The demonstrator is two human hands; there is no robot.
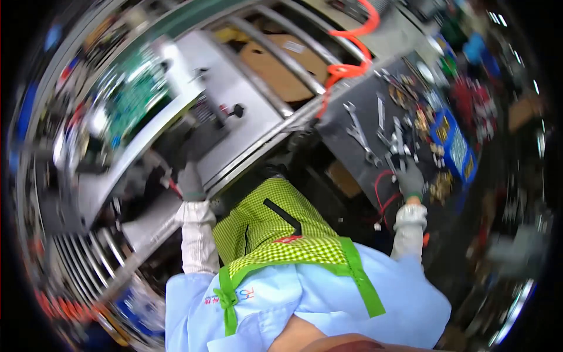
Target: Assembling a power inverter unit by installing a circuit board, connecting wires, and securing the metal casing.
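Observation:
My left hand, in a grey glove, is at the metal workbench beside a dark boxy part of a unit with a green circuit board. A thin red-and-dark piece shows next to its fingers; whether the hand holds it, I cannot tell. On the right, my right hand, gloved in grey too, reaches onto a dark tool surface, among metal tools. Its fingers are blurred, and what they touch is unclear. Open-ended wrenches lie to its left, with a red cable close by.
A blue box and brass-coloured fittings are beside the right hand. An orange coiled hose hangs over the far bench edge. Metal rails span cardboard. A gap separates bench and tool surface.

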